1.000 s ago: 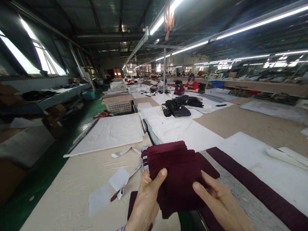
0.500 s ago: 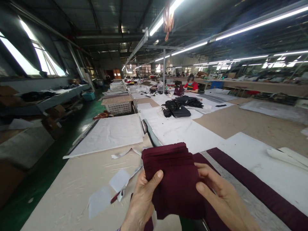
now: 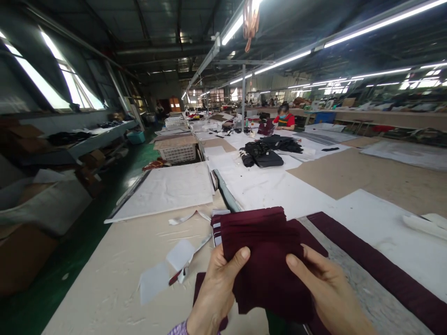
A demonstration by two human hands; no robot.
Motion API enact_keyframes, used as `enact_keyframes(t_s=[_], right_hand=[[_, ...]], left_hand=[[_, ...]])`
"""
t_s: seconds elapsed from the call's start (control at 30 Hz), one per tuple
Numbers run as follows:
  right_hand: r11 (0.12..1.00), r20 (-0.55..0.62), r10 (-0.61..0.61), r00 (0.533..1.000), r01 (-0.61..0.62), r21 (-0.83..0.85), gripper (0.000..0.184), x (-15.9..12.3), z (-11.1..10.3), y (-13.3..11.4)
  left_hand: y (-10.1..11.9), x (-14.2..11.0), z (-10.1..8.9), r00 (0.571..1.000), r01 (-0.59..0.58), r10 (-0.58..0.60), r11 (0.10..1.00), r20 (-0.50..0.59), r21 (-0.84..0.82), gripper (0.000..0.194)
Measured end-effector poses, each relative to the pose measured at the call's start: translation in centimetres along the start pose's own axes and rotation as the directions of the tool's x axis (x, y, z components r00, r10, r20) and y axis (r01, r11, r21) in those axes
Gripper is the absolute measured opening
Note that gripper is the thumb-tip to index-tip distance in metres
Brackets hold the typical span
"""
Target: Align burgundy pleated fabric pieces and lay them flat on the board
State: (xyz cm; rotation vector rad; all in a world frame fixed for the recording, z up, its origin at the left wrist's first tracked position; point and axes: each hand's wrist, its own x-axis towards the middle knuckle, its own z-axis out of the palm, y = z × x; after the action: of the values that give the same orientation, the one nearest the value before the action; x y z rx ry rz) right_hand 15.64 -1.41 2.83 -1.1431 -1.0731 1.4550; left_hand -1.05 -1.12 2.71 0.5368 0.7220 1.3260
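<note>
A stack of maroon fabric pieces [image 3: 265, 260] is held up in front of me, its layers fanned along the top edge. My left hand [image 3: 221, 279] grips the stack's left side, thumb on the front face. On the right side, my right hand [image 3: 321, 279] is closed on the edge with its thumb in front and its fingers behind, partly hidden. Behind the stack lies more maroon fabric [image 3: 312, 237] on the table. A long maroon strip [image 3: 370, 260] stretches away to the right on a grey mottled surface [image 3: 338, 246].
White scraps [image 3: 181, 255] lie on the beige table [image 3: 115, 274] at left. Beyond are a white-covered board [image 3: 167, 190], a plastic crate [image 3: 178, 153] and dark folded garments [image 3: 263, 156]. A co-worker in red [image 3: 285, 120] sits farther back. A green floor aisle [image 3: 84, 253] runs along the left.
The view has turned slightly left, so the scene sits farther right. My right thumb has come onto the stack's front face, and pale layer edges now show at its upper left.
</note>
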Motion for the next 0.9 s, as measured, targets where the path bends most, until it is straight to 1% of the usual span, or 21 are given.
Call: enact_keyframes(t_s=[0.1,0.17,0.33,0.5,0.57,0.67,0.73,0.83,0.87,0.9], right_hand=[[0.999,-0.105,0.034,0.994,-0.036,-0.017,0.025,-0.1,0.1,0.5],[0.999,-0.141,0.022,0.99,-0.028,-0.044,0.027,-0.1,0.1,0.6],[0.998,-0.158,-0.012,0.987,0.001,-0.069,0.027,0.0,0.2,0.7],[0.994,-0.185,-0.052,0.981,0.034,-0.1,0.026,-0.2,0.6,0.6],[0.992,-0.184,-0.063,0.981,0.041,-0.12,0.026,-0.2,0.7,0.7],[0.982,-0.185,-0.081,0.979,0.047,-0.184,0.026,-0.1,0.5,1.0],[0.97,-0.193,-0.128,0.973,0.082,-0.229,0.025,0.0,0.2,1.2],[0.934,-0.198,-0.27,0.942,0.207,-0.291,0.037,0.2,-0.3,1.3],[0.909,-0.176,-0.328,0.928,0.26,-0.324,0.038,0.2,-0.4,1.2],[0.877,-0.137,-0.381,0.915,0.311,-0.366,0.036,0.3,-0.6,1.1]], left_hand=[[-0.3,0.0,-0.1,0.999,-0.01,0.011,1.0,0.036,-0.017,0.018],[-0.4,0.0,-0.2,0.998,-0.017,0.018,1.0,0.057,-0.022,0.02],[-0.6,-0.1,-0.4,0.997,-0.022,0.023,1.0,0.076,-0.022,0.021],[-0.2,-0.1,-0.1,1.0,-0.012,0.012,1.0,0.023,-0.01,0.015],[-0.1,-0.1,0.0,1.0,0.02,-0.019,1.0,0.013,-0.016,0.013],[0.0,0.1,-0.2,0.996,0.087,-0.087,0.994,0.001,-0.07,0.011],[0.1,0.2,-0.4,0.993,0.114,-0.116,0.988,-0.013,-0.104,0.011],[0.2,0.3,-0.8,0.991,0.134,-0.136,0.985,-0.013,-0.109,0.014],[0.2,0.2,-0.9,0.99,0.138,-0.139,0.985,-0.009,-0.099,0.014],[0.2,0.2,-1.0,0.99,0.141,-0.141,0.987,-0.001,-0.083,0.014]])
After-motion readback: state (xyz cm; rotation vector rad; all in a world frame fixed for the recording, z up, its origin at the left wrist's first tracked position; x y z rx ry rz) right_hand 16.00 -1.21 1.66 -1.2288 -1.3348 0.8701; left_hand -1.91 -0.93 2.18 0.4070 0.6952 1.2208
